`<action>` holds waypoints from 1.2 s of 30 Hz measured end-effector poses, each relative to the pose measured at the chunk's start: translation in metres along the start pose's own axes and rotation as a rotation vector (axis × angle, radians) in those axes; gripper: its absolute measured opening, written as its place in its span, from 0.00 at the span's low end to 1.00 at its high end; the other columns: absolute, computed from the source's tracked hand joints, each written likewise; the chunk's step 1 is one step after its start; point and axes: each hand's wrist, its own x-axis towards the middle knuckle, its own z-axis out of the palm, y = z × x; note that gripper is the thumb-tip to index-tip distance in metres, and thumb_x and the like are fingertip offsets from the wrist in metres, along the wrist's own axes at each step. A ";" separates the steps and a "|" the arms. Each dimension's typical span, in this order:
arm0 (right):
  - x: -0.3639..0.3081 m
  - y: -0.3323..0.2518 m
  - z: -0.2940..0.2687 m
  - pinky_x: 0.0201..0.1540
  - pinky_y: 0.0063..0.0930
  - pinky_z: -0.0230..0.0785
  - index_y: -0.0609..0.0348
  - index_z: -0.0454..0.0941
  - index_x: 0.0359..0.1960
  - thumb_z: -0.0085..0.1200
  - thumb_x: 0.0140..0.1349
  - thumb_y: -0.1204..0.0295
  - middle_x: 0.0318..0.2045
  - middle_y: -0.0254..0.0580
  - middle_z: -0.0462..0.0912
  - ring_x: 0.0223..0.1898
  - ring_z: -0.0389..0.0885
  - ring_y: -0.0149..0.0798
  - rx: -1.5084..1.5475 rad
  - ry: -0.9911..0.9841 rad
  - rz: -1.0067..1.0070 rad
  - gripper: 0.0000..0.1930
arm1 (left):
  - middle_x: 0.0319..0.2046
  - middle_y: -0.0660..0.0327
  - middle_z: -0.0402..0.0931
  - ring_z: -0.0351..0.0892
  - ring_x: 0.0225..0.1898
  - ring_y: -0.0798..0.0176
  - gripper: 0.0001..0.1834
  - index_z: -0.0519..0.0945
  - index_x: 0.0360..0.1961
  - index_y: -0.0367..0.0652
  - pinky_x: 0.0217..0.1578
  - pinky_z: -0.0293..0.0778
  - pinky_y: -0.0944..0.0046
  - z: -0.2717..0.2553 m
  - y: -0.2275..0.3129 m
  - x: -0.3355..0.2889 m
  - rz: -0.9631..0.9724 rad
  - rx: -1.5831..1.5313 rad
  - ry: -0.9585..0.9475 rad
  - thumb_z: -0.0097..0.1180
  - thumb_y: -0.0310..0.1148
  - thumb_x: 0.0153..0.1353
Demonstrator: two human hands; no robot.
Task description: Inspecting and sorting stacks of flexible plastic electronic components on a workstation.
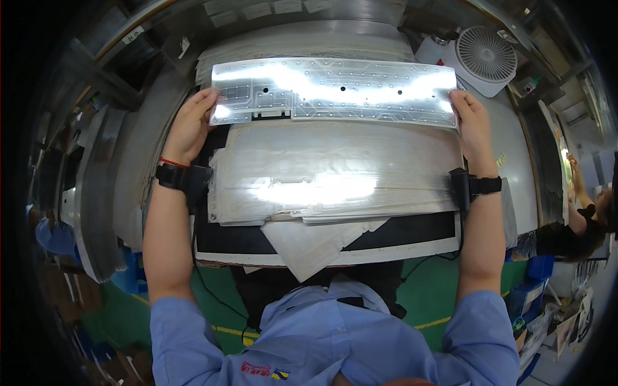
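A long, clear plastic keyboard membrane sheet (335, 106) with fine printed traces and a few dark round holes is stretched level between my hands. My left hand (192, 123) pinches its left end, and my right hand (473, 122) grips the right end. Bright glare crosses the sheet's surface. Below it lies a thick stack of similar translucent sheets (347, 154), its edges somewhat uneven. One loose sheet (309, 248) pokes out at an angle from under the stack's near side. Each wrist wears a black strap with a small box on it.
Behind the held sheet rises another sheet pile (309, 45). A white fan (486, 58) stands at the far right beside a bottle. The black mat (238, 241) covers the worktop. More stacks (154, 161) line the left, and another person (579, 222) works at the far right.
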 end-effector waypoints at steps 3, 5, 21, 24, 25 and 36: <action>0.003 0.004 -0.002 0.34 0.13 0.59 0.61 0.80 0.38 0.52 0.67 0.66 0.28 0.23 0.75 0.29 0.68 0.18 -0.010 0.012 -0.002 0.10 | 0.37 0.68 0.79 0.76 0.36 0.75 0.12 0.76 0.48 0.42 0.38 0.69 0.75 -0.003 0.000 0.000 0.005 -0.019 0.005 0.48 0.36 0.69; 0.002 0.005 -0.001 0.33 0.13 0.59 0.61 0.80 0.38 0.52 0.67 0.66 0.27 0.22 0.75 0.29 0.67 0.18 -0.005 0.031 -0.001 0.10 | 0.37 0.67 0.79 0.76 0.37 0.75 0.13 0.76 0.48 0.42 0.39 0.68 0.76 0.001 0.001 0.000 -0.002 -0.021 0.015 0.49 0.36 0.68; -0.004 -0.009 0.007 0.21 0.12 0.55 0.60 0.78 0.38 0.50 0.69 0.64 0.22 0.29 0.77 0.17 0.64 0.19 0.077 0.127 -0.079 0.12 | 0.36 0.60 0.81 0.76 0.28 0.74 0.15 0.77 0.44 0.40 0.28 0.69 0.76 -0.004 0.006 -0.003 0.025 -0.024 0.068 0.45 0.41 0.71; -0.004 -0.010 0.007 0.21 0.12 0.57 0.60 0.78 0.36 0.50 0.69 0.63 0.22 0.29 0.76 0.18 0.66 0.19 0.087 0.126 -0.092 0.12 | 0.38 0.59 0.81 0.76 0.29 0.70 0.17 0.76 0.47 0.39 0.28 0.68 0.73 0.001 0.010 -0.004 -0.013 0.006 0.112 0.45 0.42 0.70; -0.004 -0.011 0.006 0.21 0.12 0.57 0.60 0.78 0.35 0.50 0.69 0.63 0.21 0.28 0.76 0.18 0.66 0.19 0.083 0.124 -0.092 0.12 | 0.37 0.59 0.81 0.75 0.29 0.71 0.16 0.76 0.47 0.39 0.29 0.68 0.73 0.002 0.011 -0.005 0.005 -0.030 0.085 0.46 0.41 0.70; -0.005 -0.013 0.003 0.20 0.15 0.44 0.60 0.79 0.32 0.53 0.67 0.66 0.16 0.20 0.65 0.18 0.57 0.16 0.045 0.183 -0.053 0.11 | 0.25 0.72 0.73 0.67 0.26 0.79 0.05 0.79 0.36 0.45 0.29 0.62 0.75 -0.002 0.003 -0.001 0.131 0.028 0.022 0.55 0.34 0.65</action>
